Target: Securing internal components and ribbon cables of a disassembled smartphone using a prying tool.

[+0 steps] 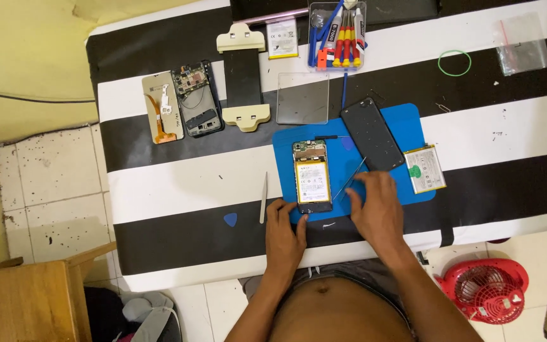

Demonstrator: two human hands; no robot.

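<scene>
Fingers (299,223) touching opened phone (312,176), screwdrivers (344,39) in tray (312,25)

Opened phone (312,177), back cover off, yellow-labelled battery and top circuit board exposed, lies flat lengthwise at blue mat's (413,120) left edge. Thin metal tweezers (352,179) lie angled just right of it.

1. The person's torso is bare; no shirt is worn.
2. Both forearms are uncovered, with no sleeves.
3. The left hand (284,231) and the right hand (377,209) carry no gloves.
4. No rings or watch can be made out on either hand.
5. Grey shorts with a pale drawstring show at the waist.
</scene>
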